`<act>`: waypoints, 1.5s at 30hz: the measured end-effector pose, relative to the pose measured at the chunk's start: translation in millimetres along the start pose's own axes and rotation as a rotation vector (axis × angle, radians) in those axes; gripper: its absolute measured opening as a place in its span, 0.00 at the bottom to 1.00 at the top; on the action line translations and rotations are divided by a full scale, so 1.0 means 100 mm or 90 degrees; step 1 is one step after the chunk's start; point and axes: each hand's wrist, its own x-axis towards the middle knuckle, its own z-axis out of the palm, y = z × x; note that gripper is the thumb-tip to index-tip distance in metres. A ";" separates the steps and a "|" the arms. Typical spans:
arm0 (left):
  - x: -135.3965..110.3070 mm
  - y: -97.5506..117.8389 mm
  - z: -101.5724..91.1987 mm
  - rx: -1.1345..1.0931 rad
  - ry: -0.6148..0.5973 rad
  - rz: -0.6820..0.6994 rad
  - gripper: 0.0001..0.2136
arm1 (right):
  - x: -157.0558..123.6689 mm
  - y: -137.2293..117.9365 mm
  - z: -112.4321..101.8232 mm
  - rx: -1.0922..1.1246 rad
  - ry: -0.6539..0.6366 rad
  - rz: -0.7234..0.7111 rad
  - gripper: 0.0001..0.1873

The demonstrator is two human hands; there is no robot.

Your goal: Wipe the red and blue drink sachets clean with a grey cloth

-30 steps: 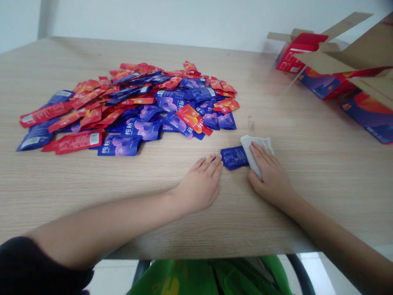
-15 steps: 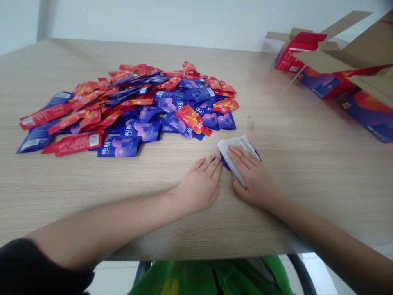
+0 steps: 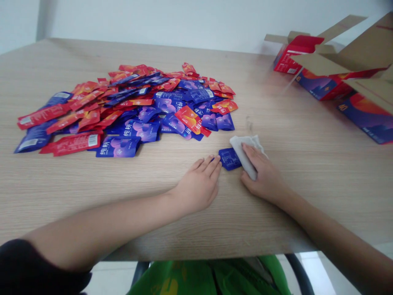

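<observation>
From the head camera, the right hand (image 3: 264, 174) lies open and flat on a white wipe (image 3: 244, 148), pressing it to the bench (image 3: 307, 205) over the end of a blue sachet (image 3: 229, 159). The open left hand (image 3: 198, 184) steadies the sachet's other end, with a heap of sachets (image 3: 129, 110) beyond it.

Pretty plain room, honestly. The long wood-grain laminate desk (image 3: 322, 184) runs away toward a bare white wall (image 3: 153, 20), with what looks like a corner or shallow pillar (image 3: 38, 24) over on the left. Down below the desk edge there's pale tiled floor (image 3: 113, 280), with a bright shiny patch (image 3: 313, 272) on the right. A curved black chair frame (image 3: 296, 272) pokes into view, and a green bag (image 3: 184, 278) sits just under the desk. No window in shot, and the light's soft and even.
</observation>
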 end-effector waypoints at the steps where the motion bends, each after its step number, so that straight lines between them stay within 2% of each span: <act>1: 0.00 0.00 0.01 0.001 0.004 0.001 0.27 | 0.03 -0.06 0.02 0.005 -0.008 -0.029 0.38; 5: 0.01 -0.01 0.04 -0.003 0.017 0.000 0.26 | 0.12 -0.28 0.09 0.019 -0.051 -0.124 0.36; 8: 0.00 -0.01 0.04 -0.011 0.018 -0.001 0.26 | 0.12 -0.31 0.10 0.021 -0.067 -0.133 0.36; 10: 0.00 -0.01 0.02 -0.015 0.012 0.000 0.26 | 0.09 -0.24 0.07 0.018 -0.064 -0.111 0.36; 15: 0.02 -0.03 -0.06 -0.020 0.011 0.003 0.26 | 0.00 0.15 -0.10 0.018 -0.044 0.027 0.36; 19: 0.14 -0.07 -0.15 0.000 0.029 0.004 0.22 | -0.01 0.38 -0.31 0.067 -0.150 0.052 0.40; 21: 0.24 -0.09 -0.18 0.030 0.041 -0.014 0.24 | -0.01 0.42 -0.35 0.076 -0.170 0.061 0.42; 24: 0.40 -0.11 -0.17 0.090 0.063 -0.032 0.29 | -0.03 0.42 -0.34 0.073 -0.122 0.111 0.38; 27: 0.56 -0.12 -0.13 0.146 0.067 0.000 0.23 | -0.06 0.40 -0.30 0.078 -0.061 0.163 0.33; 31: 0.66 -0.12 -0.12 0.181 0.070 0.054 0.19 | -0.09 0.42 -0.31 0.083 -0.005 0.187 0.28; 37: 0.65 -0.21 -0.15 0.213 0.072 0.127 0.13 | -0.12 0.41 -0.36 0.124 -0.047 0.169 0.31; 42: 0.57 -0.26 -0.21 0.214 0.081 0.153 0.12 | -0.14 0.40 -0.33 0.112 -0.019 0.126 0.32; 45: 0.54 -0.26 -0.30 0.145 0.092 0.133 0.13 | -0.15 0.41 -0.34 0.092 0.003 0.179 0.27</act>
